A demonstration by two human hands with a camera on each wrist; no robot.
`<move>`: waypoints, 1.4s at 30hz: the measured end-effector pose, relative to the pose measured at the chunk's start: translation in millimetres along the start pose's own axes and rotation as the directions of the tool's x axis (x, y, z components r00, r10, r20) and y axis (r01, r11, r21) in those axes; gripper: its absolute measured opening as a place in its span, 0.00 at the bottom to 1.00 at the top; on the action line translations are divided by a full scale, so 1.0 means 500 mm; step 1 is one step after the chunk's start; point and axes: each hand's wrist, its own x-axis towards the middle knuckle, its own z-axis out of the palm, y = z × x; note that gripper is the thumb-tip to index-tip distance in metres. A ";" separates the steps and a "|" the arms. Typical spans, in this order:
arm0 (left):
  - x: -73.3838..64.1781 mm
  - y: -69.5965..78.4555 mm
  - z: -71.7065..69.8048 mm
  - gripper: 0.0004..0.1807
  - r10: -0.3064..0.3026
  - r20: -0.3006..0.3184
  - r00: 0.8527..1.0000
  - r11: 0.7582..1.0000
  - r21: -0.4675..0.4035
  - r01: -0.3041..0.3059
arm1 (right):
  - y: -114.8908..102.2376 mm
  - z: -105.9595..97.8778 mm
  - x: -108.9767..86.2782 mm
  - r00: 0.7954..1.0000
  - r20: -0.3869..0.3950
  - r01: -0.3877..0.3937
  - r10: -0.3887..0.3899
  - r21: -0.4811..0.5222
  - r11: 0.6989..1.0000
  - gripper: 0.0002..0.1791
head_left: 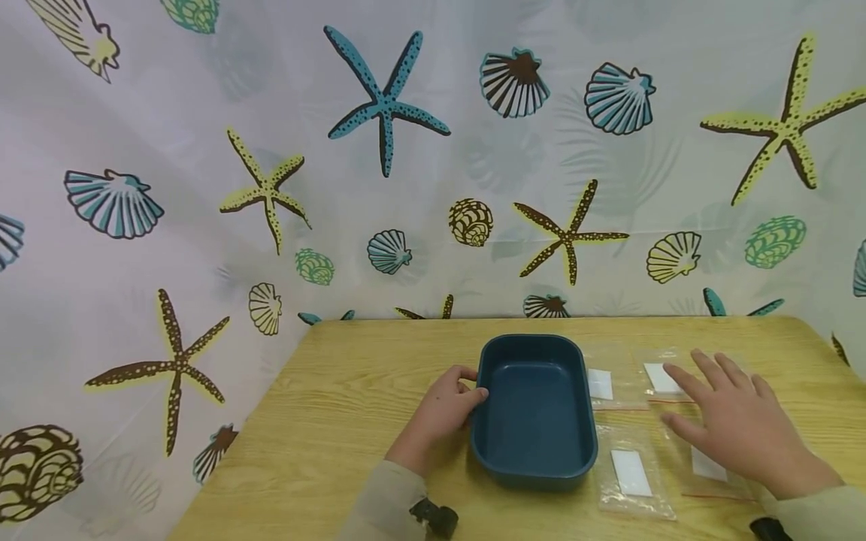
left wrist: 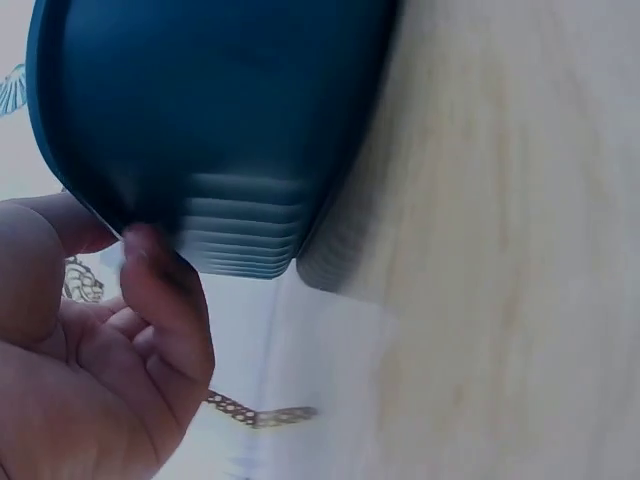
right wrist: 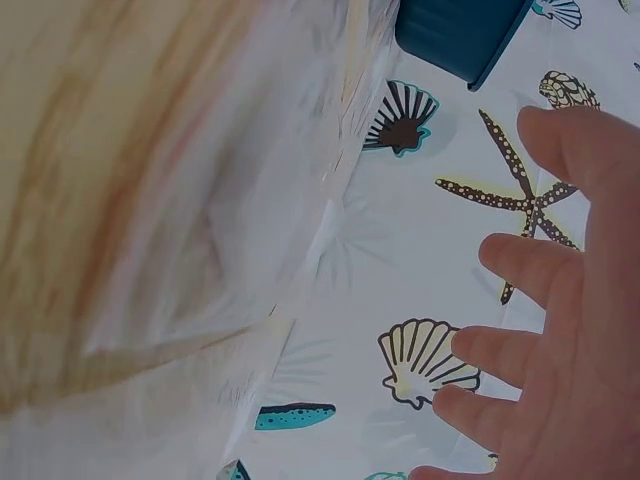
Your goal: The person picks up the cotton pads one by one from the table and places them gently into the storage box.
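Observation:
A dark blue rectangular plastic container (head_left: 534, 421) stands on the wooden table, its open top facing up. My left hand (head_left: 443, 409) holds its left rim between thumb and fingers; the left wrist view shows the hand (left wrist: 110, 330) at the container's edge (left wrist: 230, 120). Spread out over the right side, my right hand (head_left: 740, 421) hovers with nothing in it. Beneath and around it lie clear zip bags, each with a white slip: one at the back right (head_left: 663, 377), another partly hidden under the hand (head_left: 709, 464). In the right wrist view the fingers (right wrist: 520, 355) are straight and apart.
Two more clear bags lie right beside the container, one behind (head_left: 601, 385) and one in front (head_left: 631, 473). The wooden table (head_left: 352, 398) ends against a white curtain (head_left: 433, 195) printed with starfish and shells.

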 end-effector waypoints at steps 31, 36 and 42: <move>0.018 -0.059 0.022 0.17 0.043 0.056 0.998 0.783 -0.622 0.001 | 0.198 0.034 -0.063 0.998 0.036 0.050 -0.057 0.189 0.981 0.41; 0.020 -0.058 0.024 0.16 0.045 0.062 0.997 0.786 -0.618 0.003 | 0.274 0.098 -0.104 0.990 -0.084 0.133 -0.117 0.216 0.967 0.47; 0.019 -0.056 0.027 0.17 0.042 0.075 0.996 0.784 -0.620 0.014 | 0.352 0.156 -0.156 0.999 0.007 0.034 -0.038 0.286 0.958 0.55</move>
